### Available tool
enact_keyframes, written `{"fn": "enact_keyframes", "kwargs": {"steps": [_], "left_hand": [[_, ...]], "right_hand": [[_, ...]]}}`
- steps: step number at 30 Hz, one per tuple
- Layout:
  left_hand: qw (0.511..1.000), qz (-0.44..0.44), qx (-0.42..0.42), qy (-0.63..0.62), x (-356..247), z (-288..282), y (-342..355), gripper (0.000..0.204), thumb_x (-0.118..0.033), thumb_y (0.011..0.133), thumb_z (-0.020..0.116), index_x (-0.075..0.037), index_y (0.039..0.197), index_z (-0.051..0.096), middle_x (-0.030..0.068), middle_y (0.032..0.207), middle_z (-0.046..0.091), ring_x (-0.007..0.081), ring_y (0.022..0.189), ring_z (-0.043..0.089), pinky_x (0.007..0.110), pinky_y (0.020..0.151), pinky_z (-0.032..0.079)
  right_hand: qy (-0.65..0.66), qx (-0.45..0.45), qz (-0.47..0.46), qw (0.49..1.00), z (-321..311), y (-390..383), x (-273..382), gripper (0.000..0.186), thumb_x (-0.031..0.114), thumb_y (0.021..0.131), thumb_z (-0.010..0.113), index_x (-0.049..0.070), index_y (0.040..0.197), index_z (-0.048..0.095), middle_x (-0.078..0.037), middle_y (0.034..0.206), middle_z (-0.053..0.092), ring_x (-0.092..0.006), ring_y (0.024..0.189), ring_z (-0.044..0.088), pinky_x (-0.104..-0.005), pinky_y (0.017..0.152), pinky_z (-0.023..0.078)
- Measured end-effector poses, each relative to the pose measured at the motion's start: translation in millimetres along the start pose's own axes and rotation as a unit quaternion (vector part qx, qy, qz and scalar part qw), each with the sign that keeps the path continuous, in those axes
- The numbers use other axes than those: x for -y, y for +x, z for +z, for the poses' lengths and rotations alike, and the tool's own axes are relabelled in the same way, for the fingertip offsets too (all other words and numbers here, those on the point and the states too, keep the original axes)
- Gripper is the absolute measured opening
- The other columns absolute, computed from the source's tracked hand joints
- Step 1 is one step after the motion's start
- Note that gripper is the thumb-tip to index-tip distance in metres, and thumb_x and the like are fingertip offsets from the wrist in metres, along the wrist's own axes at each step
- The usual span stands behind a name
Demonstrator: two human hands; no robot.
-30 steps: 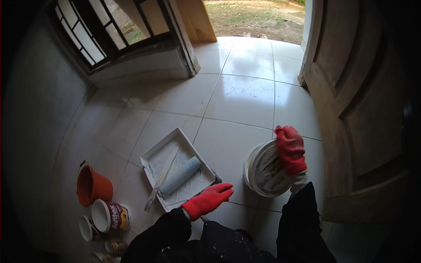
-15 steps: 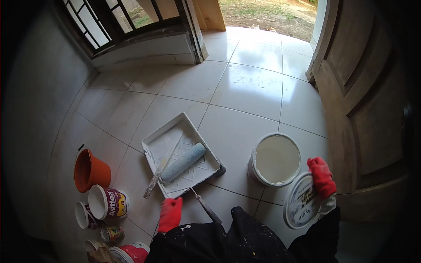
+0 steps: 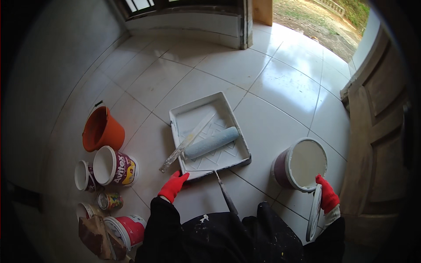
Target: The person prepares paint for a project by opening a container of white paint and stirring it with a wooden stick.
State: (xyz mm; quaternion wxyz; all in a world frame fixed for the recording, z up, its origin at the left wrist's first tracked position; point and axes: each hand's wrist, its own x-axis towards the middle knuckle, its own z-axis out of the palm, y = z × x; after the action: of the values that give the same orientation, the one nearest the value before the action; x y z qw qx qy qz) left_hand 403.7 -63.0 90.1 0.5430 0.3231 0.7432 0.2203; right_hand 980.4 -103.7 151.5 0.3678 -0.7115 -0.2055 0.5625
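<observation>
My left hand [image 3: 171, 187], in a red glove, grips the near-left corner of a white paint tray [image 3: 225, 109]. A pale blue roller [image 3: 210, 142] lies in it, with a paint-smeared stick [image 3: 184, 147] across its left side; the roller handle [image 3: 226, 197] sticks out toward me. In my right hand [image 3: 326, 193], also red-gloved, is a white lid [image 3: 313, 219] held on edge just below an uncovered bucket [image 3: 307, 162] of off-white paint.
An orange bucket [image 3: 105, 133], several paint containers [image 3: 112, 166] and brown scraps [image 3: 94, 236] stand or lie along the left. A panelled wooden door [image 3: 377, 162] borders the right. A doorway [image 3: 315, 30] opens outside beside a window wall [image 3: 184, 24].
The lid has come off the bucket and is turned on edge in my right hand. My left hand has moved onto the tray's corner. The camera view has shifted.
</observation>
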Motion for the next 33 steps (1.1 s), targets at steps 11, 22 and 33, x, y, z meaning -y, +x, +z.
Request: {"fn": "enact_keyframes", "kwargs": {"steps": [11,22,33], "left_hand": [[0.986,0.126,-0.033,-0.101,46,-57,64,0.048,-0.033,0.090,0.062,-0.001,0.125,0.058,0.0066,0.114,0.063,0.0186,0.111,0.055,0.033,0.096,0.042],[0.951,0.188,-0.020,-0.243,48,-65,78,0.041,-0.019,0.088,0.068,-0.003,0.124,0.059,0.0065,0.114,0.064,0.0175,0.107,0.058,0.030,0.093,0.045],[0.920,0.231,-0.051,-0.312,64,-66,133,0.041,-0.013,0.078,0.071,-0.001,0.116,0.062,0.0062,0.105,0.064,0.0208,0.096,0.060,0.033,0.088,0.047]], "right_hand": [[0.051,0.005,-0.027,0.998,24,-17,-15,0.051,0.050,0.089,0.060,0.008,0.119,0.058,-0.005,0.083,0.066,-0.0180,0.067,0.062,-0.0337,0.060,0.051],[0.039,-0.011,-0.012,0.999,58,-23,-11,0.044,0.049,0.089,0.059,0.009,0.107,0.061,-0.004,0.079,0.065,-0.0171,0.065,0.061,-0.0317,0.059,0.049],[0.014,-0.032,-0.021,0.999,88,9,-25,0.039,0.049,0.089,0.058,0.011,0.096,0.061,-0.003,0.071,0.061,-0.0163,0.059,0.058,-0.0303,0.053,0.045]]}}
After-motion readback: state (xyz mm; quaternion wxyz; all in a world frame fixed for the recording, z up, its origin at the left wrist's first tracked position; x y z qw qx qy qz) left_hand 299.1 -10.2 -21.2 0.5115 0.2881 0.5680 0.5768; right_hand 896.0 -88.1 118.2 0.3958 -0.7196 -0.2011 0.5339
